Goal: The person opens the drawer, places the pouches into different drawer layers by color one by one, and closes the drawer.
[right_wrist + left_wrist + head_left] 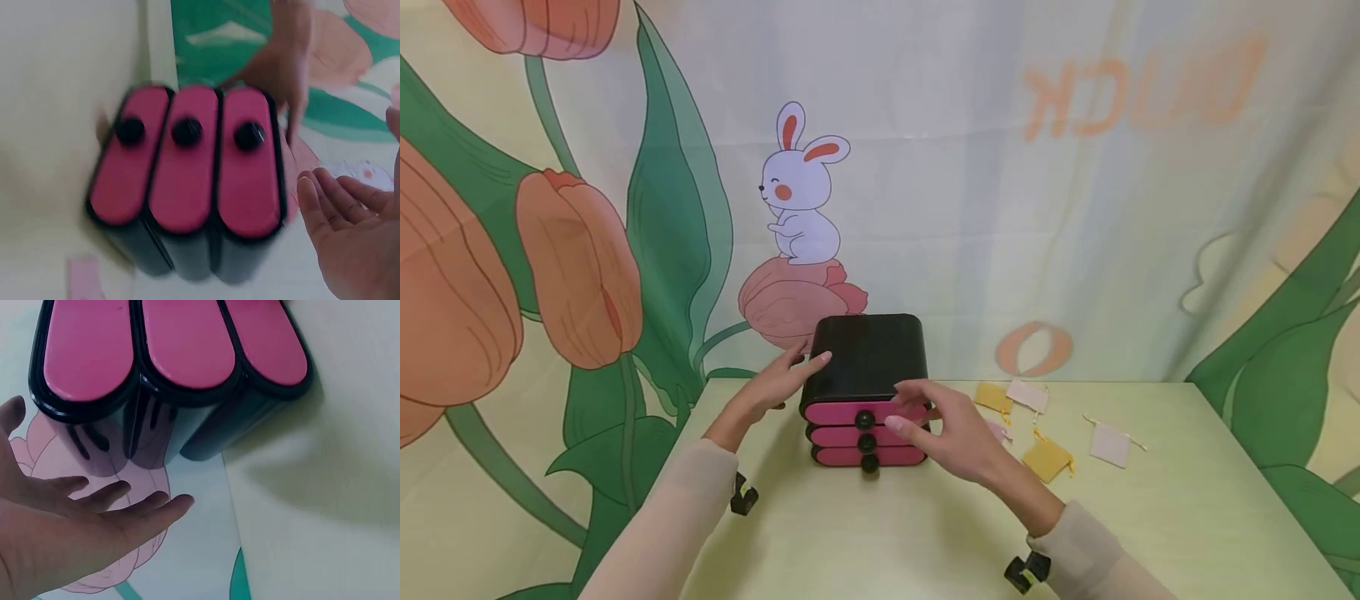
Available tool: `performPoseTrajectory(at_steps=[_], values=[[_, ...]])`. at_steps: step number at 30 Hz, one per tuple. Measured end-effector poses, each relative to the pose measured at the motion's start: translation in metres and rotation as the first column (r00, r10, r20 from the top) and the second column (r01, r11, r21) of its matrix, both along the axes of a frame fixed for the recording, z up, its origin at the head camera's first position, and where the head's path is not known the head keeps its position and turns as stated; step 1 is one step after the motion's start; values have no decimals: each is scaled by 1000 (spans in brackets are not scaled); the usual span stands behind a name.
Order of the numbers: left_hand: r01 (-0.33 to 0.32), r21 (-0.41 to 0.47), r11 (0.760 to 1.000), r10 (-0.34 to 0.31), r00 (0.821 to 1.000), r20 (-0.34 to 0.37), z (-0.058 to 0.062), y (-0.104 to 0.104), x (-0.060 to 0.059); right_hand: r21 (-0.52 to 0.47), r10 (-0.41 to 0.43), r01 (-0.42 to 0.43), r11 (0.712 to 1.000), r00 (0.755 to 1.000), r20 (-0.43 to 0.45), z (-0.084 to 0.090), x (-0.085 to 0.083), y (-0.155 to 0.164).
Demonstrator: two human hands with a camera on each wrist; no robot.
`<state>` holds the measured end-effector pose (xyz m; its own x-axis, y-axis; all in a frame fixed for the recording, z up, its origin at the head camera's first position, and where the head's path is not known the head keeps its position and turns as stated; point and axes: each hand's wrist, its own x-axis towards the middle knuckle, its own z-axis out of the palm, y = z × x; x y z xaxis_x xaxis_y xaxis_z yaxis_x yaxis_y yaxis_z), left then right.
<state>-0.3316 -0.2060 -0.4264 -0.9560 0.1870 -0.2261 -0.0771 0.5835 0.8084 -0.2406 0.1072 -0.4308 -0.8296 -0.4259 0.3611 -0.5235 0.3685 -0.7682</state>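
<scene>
A small black chest (871, 354) with three stacked pink drawers (833, 413) and round black knobs (187, 132) stands at the table's far side. All its drawers look pushed in. My left hand (781, 383) is at the chest's left side, thumb near the top edge. In the left wrist view its fingers (156, 515) are extended, with a gap between them and the chest. My right hand (953, 429) hovers by the front right corner, fingers loosely bent and holding nothing. The right wrist view shows it beside the chest, palm visible.
Small drawstring pouches lie right of the chest: yellow ones (1047, 459) and pale ones (1109, 444); a pink one (998, 431) is partly hidden by the right hand. A printed curtain (955, 208) hangs behind the table (925, 542).
</scene>
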Motion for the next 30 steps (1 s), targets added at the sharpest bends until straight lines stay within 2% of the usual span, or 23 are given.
performPoseTrajectory(at_steps=[3, 8, 12, 18, 25, 30], values=[[-35, 70, 997, 30, 997, 68, -2, 5, -3, -3, -37, 38, 999, 995, 97, -13, 3, -16], [-88, 167, 982, 65, 988, 138, -12, 8, -6, 10, -116, 117, 993, 972, 205, -37, -1, -34], [-120, 236, 964, 80, 982, 173, -20, 8, -7, -32, -121, 137, 990, 945, 304, -50, -6, -45], [-146, 299, 943, 92, 978, 188, -26, 11, -7, -157, -81, 159, 975, 905, 417, -58, -9, -59], [-152, 317, 936, 89, 975, 204, -28, 14, -9, -281, -71, 242, 928, 860, 506, -65, -11, -70], [-171, 309, 936, 110, 972, 206, -26, 10, -9, -301, -50, 236, 924, 854, 518, -65, -4, -71]])
